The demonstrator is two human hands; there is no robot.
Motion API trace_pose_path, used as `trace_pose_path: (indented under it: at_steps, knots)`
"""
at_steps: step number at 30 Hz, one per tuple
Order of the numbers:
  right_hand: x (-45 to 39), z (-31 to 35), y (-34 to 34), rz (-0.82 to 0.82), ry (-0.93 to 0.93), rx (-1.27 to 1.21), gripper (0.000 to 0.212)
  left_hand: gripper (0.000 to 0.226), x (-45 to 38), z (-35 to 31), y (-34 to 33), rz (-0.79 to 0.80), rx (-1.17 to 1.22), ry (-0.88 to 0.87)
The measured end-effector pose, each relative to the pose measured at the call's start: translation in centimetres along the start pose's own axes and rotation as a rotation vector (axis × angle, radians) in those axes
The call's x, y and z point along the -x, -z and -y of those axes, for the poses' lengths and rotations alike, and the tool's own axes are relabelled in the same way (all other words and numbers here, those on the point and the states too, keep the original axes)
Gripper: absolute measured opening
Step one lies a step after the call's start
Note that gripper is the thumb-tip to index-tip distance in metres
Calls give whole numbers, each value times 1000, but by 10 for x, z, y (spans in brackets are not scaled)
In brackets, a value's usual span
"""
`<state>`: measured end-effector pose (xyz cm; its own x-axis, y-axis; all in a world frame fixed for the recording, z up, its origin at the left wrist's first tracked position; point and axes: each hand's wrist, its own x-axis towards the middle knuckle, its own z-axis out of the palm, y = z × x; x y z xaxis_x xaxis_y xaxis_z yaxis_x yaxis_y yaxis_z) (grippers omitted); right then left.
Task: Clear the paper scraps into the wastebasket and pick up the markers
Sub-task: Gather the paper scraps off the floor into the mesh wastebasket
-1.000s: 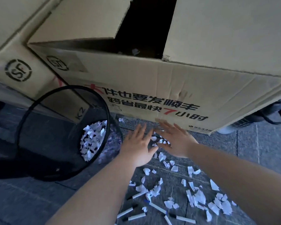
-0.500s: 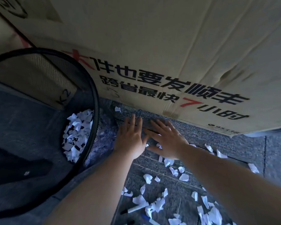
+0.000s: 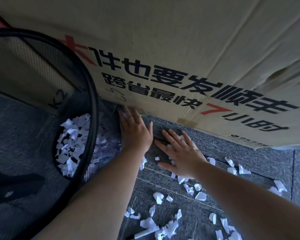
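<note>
Head view looks down at a grey carpeted floor [image 3: 206, 213], with everything placed here relative to the black mesh wastebasket [image 3: 93, 108] at the left. Nearest the camera, white paper scraps [image 3: 158, 196] lie scattered on the carpet to the right of the wastebasket, thickest at the bottom edge of the frame, with a looser trail running out toward the right. Two bare forearms reach forward over them. Further on, the right hand [image 3: 182, 153] lies flat on the carpet with its fingers straight and spread, a little right of the wastebasket; it grips nothing, though a few scraps show between and beneath its fingers. The left hand [image 3: 134, 132] is just beside the wastebasket's mesh wall, fingers straight and together, pressed toward the floor, holding nothing; its fingertips are blurred, close to the foot of the box. Inside the wastebasket a heap of white scraps [image 3: 71, 144] rests at the bottom. Behind the wastebasket and both hands stands a large cardboard shipping box [image 3: 180, 40] printed with black and red Chinese characters. No markers can be made out for certain.
</note>
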<state>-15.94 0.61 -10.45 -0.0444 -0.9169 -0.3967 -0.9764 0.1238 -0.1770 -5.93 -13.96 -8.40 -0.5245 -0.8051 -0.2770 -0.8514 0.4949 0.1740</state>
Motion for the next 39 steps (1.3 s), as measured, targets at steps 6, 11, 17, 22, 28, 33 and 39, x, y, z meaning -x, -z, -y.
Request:
trace_pose_path:
  at_steps: [6,11,17,22,28,33,39]
  knots:
    - [0,-1,5,65,4,17,71,78,-9,5,0,30,4,42]
    - [-1,-3,7,113,15,43,78,81,15,8,-8,116,39,-25]
    - [1,-1,13,143,20,82,72,79,110,21,-29,282,38,-258]
    - [47,2,-7,157,186,123,59,89,162,30,-32,421,43,-340]
    - [77,6,-8,40,258,-68,57,83,177,35,-20,393,-1,-423]
    - [72,-8,1,-24,-34,-117,73,73,150,37,-11,231,-68,-133]
    - [90,5,-8,160,-42,-110,81,84,143,31,-14,400,175,-73]
